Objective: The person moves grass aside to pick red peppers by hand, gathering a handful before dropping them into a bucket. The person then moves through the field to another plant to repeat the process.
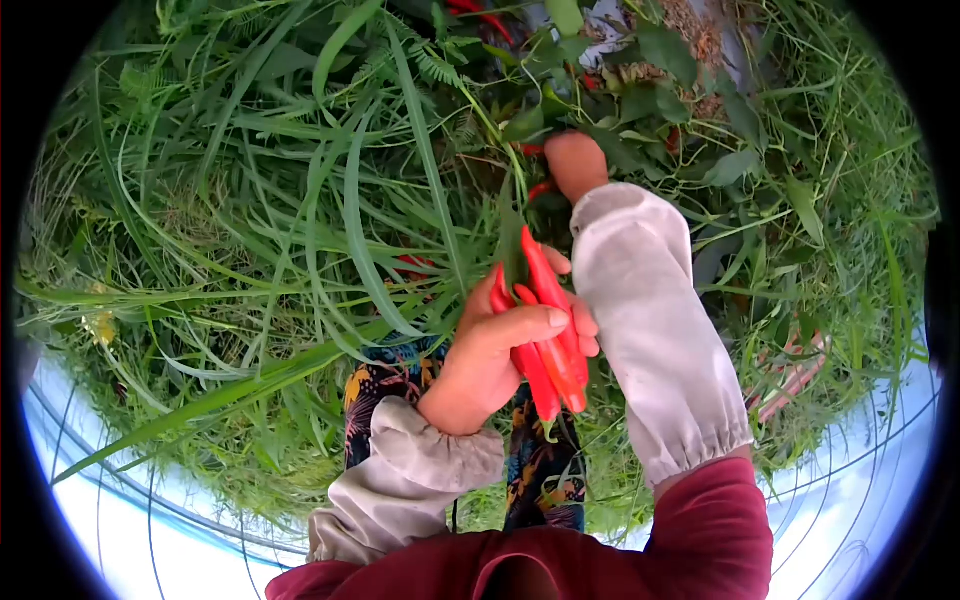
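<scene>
My left hand (487, 352) is closed around a small bunch of long red chili peppers (556, 347), its thumb lying across them. The peppers point up and down through the grip, and a green stem shows at the lower end. Farther forward, my right hand (577, 165) reaches into the leaves of a chili plant (640, 110). Its fingers are hidden by its own back and the foliage. Beside it, at its left edge, hang a red chili (540, 188) and part of another.
Tall grass blades (360, 200) crowd the left side and partly overhang the plant. More red chilies (482, 16) show among the leaves at the top. Another red chili (414, 265) lies half hidden in the grass. Greyish sheeting (735, 50) shows at upper right.
</scene>
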Demonstrator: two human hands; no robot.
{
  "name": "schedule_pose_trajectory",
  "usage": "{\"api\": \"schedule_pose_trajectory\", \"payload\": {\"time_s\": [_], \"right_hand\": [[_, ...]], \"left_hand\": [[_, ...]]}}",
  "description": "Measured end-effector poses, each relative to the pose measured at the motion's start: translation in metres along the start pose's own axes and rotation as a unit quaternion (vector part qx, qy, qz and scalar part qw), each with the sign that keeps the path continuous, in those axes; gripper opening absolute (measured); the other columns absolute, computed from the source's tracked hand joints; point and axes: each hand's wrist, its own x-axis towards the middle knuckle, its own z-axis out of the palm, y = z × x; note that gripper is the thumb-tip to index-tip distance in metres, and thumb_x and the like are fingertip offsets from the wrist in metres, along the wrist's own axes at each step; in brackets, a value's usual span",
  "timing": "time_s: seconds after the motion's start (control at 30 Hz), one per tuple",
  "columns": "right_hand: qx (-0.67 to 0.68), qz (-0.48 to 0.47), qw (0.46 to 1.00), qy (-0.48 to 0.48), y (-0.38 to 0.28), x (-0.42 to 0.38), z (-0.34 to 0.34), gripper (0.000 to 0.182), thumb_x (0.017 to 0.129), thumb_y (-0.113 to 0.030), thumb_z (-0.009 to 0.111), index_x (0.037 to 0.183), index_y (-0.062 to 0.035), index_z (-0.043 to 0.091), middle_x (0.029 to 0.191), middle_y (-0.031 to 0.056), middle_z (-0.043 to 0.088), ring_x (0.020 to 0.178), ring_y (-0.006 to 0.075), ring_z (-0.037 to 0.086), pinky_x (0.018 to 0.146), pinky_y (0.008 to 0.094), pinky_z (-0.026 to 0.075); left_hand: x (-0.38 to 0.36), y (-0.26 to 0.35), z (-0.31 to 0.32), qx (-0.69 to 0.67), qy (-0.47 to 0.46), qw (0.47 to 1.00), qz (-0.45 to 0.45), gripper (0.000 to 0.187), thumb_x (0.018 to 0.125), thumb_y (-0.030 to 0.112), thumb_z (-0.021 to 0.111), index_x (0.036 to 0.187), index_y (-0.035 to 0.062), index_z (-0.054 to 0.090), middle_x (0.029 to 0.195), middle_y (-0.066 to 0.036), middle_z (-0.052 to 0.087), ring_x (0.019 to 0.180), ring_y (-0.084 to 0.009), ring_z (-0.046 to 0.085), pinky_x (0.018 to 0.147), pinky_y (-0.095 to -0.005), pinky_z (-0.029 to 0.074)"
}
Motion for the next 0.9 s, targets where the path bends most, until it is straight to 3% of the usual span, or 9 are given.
{"api": "schedule_pose_trajectory", "payload": {"time_s": [0.3,0.37,0.4,0.47,0.53,0.63,0.73,0.83,0.9], "right_hand": [[-0.105,0.067,0.992,-0.002,-0.008,0.005,0.011,0.018,0.083,-0.012,0.054,0.093,-0.0057,0.068,0.095,0.014,0.065,0.09,0.0304,0.063,0.079,0.0419,0.051],[-0.047,0.071,0.99,0.114,-0.009,0.0,0.006,0.018,0.082,-0.016,0.058,0.092,-0.0045,0.067,0.093,0.0139,0.064,0.09,0.032,0.062,0.08,0.0442,0.05],[-0.046,0.072,0.99,0.114,-0.011,-0.006,0.004,0.018,0.082,-0.016,0.058,0.092,-0.0045,0.067,0.093,0.0139,0.064,0.09,0.032,0.062,0.08,0.0442,0.05],[0.216,0.176,0.959,0.042,-0.022,-0.022,-0.05,0.02,0.079,-0.021,0.064,0.09,-0.0049,0.065,0.091,0.0156,0.062,0.092,0.0321,0.061,0.081,0.0474,0.048],[0.249,0.171,0.951,0.067,-0.019,-0.042,-0.069,0.023,0.075,-0.023,0.071,0.088,-0.0055,0.065,0.104,0.0207,0.061,0.1,0.0329,0.061,0.086,0.0431,0.048],[0.426,0.129,0.884,0.144,-0.016,-0.086,-0.108,0.022,0.072,-0.019,0.073,0.087,-0.0034,0.067,0.115,0.023,0.061,0.092,0.0334,0.064,0.082,0.0386,0.05],[0.482,0.061,0.867,0.116,-0.007,-0.125,-0.156,0.024,0.071,-0.011,0.075,0.092,-0.0026,0.068,0.128,0.0193,0.055,0.124,0.0335,0.049,0.105,0.0411,0.036],[0.432,-0.06,0.893,0.11,-0.007,-0.144,-0.202,0.024,0.068,-0.011,0.075,0.09,-0.0039,0.066,0.121,0.0126,0.061,0.117,0.0306,0.056,0.104,0.0442,0.037],[0.374,-0.137,0.911,0.11,-0.014,-0.144,-0.219,0.019,0.068,-0.013,0.076,0.084,-0.0066,0.066,0.11,0.0074,0.064,0.103,0.0275,0.061,0.098,0.0469,0.043]], "left_hand": [[0.003,-0.008,-0.005,-0.039,-0.018,0.998,0.051,0.025,0.076,0.004,0.063,0.1,0.0025,0.055,0.086,-0.012,0.062,0.084,-0.0255,0.063,0.081,-0.0398,0.05],[0.003,-0.01,-0.007,-0.03,-0.013,0.998,0.054,0.024,0.076,0.004,0.063,0.099,0.004,0.056,0.085,-0.012,0.061,0.083,-0.0261,0.062,0.084,-0.0425,0.049],[0.002,-0.011,-0.008,-0.027,-0.008,0.998,0.051,0.022,0.077,0.004,0.063,0.098,0.0056,0.057,0.083,-0.011,0.06,0.083,-0.0267,0.061,0.087,-0.0452,0.048],[0.002,-0.01,-0.006,-0.022,-0.01,0.998,0.056,0.019,0.077,0.005,0.065,0.094,0.0064,0.057,0.083,-0.01,0.06,0.083,-0.0252,0.061,0.087,-0.0441,0.049],[0.001,-0.011,-0.006,0.0,0.046,0.996,0.075,0.019,0.078,0.006,0.067,0.093,0.0063,0.056,0.082,-0.01,0.06,0.082,-0.0239,0.061,0.085,-0.0428,0.05],[0.0,-0.008,-0.005,0.041,0.095,0.991,0.085,0.018,0.081,0.01,0.069,0.092,0.0056,0.055,0.082,-0.009,0.061,0.08,-0.0234,0.062,0.08,-0.0402,0.051],[0.002,-0.008,-0.003,0.043,0.141,0.986,0.08,0.025,0.083,0.01,0.071,0.102,0.0031,0.057,0.082,-0.008,0.061,0.08,-0.0222,0.063,0.076,-0.0362,0.052],[0.004,-0.008,-0.003,0.085,0.157,0.977,0.118,0.045,0.082,0.006,0.073,0.123,0.001,0.054,0.089,-0.006,0.063,0.084,-0.0191,0.063,0.076,-0.0335,0.052],[0.003,-0.002,0.006,0.083,0.147,0.978,0.123,0.045,0.081,0.006,0.074,0.121,0.001,0.054,0.091,-0.006,0.063,0.082,-0.0175,0.063,0.075,-0.0318,0.052]]}}
